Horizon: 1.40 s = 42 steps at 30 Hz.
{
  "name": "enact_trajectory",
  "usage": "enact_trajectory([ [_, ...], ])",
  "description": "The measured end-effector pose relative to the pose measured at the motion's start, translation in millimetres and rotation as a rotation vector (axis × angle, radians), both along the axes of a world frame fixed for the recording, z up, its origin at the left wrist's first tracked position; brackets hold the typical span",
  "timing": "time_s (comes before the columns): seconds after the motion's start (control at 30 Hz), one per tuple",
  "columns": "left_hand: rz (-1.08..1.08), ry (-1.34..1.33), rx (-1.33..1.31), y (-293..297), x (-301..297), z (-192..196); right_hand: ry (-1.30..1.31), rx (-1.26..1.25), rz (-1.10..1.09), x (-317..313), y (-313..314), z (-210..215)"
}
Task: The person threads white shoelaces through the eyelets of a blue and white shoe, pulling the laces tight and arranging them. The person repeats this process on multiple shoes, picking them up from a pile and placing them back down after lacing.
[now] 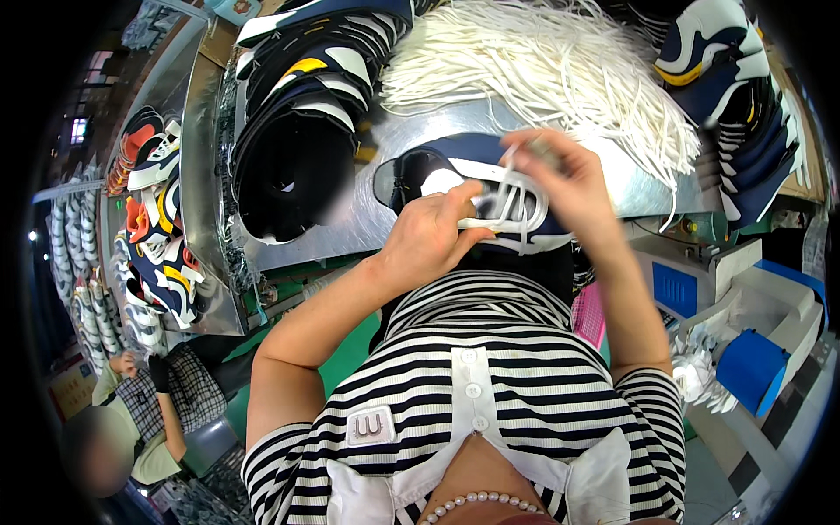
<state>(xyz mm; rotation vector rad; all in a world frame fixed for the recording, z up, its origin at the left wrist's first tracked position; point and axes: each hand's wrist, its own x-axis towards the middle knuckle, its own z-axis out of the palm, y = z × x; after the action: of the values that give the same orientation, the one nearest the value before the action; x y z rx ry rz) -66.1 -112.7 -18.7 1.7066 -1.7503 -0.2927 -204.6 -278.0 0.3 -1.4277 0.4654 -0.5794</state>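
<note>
A navy and white shoe upper point(477, 164) lies on the metal table in front of me, its dark opening toward the left. A white shoelace point(535, 208) runs through its eyelets and forms loops over the front part. With thumb and fingers closed, my left hand point(435, 229) grips the upper by its near edge beside the lacing. Over the far side of the upper, my right hand point(564, 175) is slightly blurred and pinches a raised strand of the lace. Part of the lacing is hidden behind my fingers.
Loose white laces point(534, 61) are heaped behind the upper. Nested shoe uppers point(302, 131) stand at left, more uppers point(752, 122) at right. A rack of colourful uppers point(162, 227) is farther left. A seated person point(149, 411) is lower left; a white-and-blue machine point(735, 324) stands right.
</note>
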Motion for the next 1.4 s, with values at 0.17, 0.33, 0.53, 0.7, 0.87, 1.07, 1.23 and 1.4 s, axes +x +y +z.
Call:
enact_trajectory([
  [0.17,0.331,0.382,0.125,-7.4,-1.3,4.3,0.124,-0.005,0.073,15.9,9.1,-19.2],
  [0.33,0.541,0.319,0.167,-23.8,-6.3,9.0,0.105,-0.108,0.099,20.3,8.6,-23.9],
  [0.53,0.567,0.391,0.072,-22.7,-8.1,-5.0,0.237,-0.246,0.007,-7.3,13.2,-8.5],
  [0.7,0.615,0.453,0.090,-23.5,-10.1,-4.5,0.354,-0.375,0.036,-19.8,22.2,0.5],
  [0.87,0.607,0.404,0.049,-21.7,-13.6,-7.3,0.383,-0.468,0.051,-22.8,20.1,-4.6],
  [1.07,0.479,0.131,-0.092,-16.1,-24.0,-2.8,0.515,-0.816,0.085,-10.7,25.0,-3.2],
  [1.23,0.428,0.129,-0.170,-22.1,-24.1,-8.4,0.509,-1.182,-0.015,15.1,35.9,-10.9],
  [1.4,0.524,0.493,-0.025,-22.4,-14.3,-15.6,0.532,-0.823,-0.061,-33.4,11.4,23.5],
])
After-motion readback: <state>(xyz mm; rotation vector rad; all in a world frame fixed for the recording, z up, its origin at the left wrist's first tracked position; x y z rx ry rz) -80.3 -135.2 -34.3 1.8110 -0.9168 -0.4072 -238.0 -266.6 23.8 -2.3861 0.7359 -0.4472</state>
